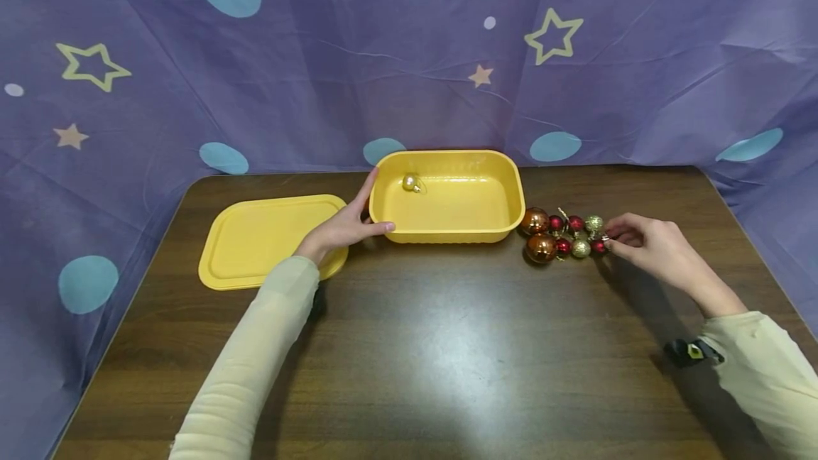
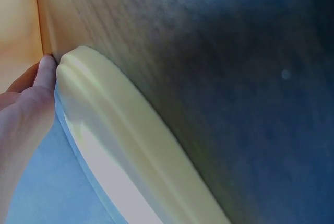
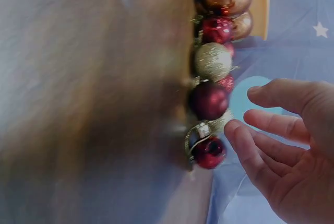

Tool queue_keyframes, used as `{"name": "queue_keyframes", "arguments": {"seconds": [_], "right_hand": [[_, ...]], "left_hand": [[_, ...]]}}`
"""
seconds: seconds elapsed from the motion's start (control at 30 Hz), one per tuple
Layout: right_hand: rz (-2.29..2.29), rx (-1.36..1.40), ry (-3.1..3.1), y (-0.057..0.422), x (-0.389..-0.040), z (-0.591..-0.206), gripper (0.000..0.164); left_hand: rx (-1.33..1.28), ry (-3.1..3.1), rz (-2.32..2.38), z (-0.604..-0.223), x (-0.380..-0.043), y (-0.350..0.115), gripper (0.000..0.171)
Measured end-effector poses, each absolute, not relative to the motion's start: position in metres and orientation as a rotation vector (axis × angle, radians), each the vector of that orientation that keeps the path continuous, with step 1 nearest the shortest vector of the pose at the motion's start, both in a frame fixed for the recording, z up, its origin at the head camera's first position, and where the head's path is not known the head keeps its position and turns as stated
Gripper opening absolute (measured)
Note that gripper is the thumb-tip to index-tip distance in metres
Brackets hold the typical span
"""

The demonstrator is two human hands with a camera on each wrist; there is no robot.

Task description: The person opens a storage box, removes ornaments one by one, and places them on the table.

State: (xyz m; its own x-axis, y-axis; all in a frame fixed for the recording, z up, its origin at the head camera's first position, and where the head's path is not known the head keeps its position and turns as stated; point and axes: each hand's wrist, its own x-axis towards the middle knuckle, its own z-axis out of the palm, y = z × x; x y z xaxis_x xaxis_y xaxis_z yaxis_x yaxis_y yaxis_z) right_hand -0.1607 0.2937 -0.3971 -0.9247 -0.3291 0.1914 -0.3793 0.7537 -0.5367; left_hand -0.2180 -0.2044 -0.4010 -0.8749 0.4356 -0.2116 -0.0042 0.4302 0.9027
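Observation:
A yellow plastic box [image 1: 447,236] stands at the back middle of the table, with one small gold Christmas bauble [image 1: 410,182] inside at its left. My left hand [image 1: 348,224] rests against the box's left end, index finger along the wall and thumb at the front corner. My right hand [image 1: 658,247] is at the right end of a cluster of baubles, fingertips right beside a small dark red bauble [image 1: 598,247]. In the right wrist view, thumb and fingers are spread apart with nothing between them. The cluster has two large copper baubles [image 1: 541,248] and several small red and glittery gold baubles [image 1: 581,248].
A yellow lid [image 1: 268,240] lies flat on the table to the left of the box, partly under my left wrist in the head view. The brown wooden table [image 1: 409,360] reaches back to a purple cloth [image 1: 409,55] with stars and blue dots.

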Motion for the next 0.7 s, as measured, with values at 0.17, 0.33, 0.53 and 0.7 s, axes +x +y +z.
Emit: {"name": "queue_keyframes", "arguments": {"seconds": [0.17,0.33,0.53,0.7], "right_hand": [[0.988,0.551,-2.844,0.282,-0.169,-0.386,0.017],[1.158,0.513,-2.855,0.261,-0.176,-0.372,0.018],[1.252,0.564,-2.81,0.237,-0.186,-0.364,0.02],[1.3,0.639,-2.771,0.218,-0.193,-0.362,0.022]], "left_hand": [[0.376,2.288,1.42,-0.401,-0.218,-0.205,0.105],[0.379,2.292,1.398,-0.4,-0.218,-0.203,0.106],[0.384,2.289,1.404,-0.401,-0.219,-0.203,0.105],[0.403,2.298,1.401,-0.402,-0.219,-0.203,0.105]]}}
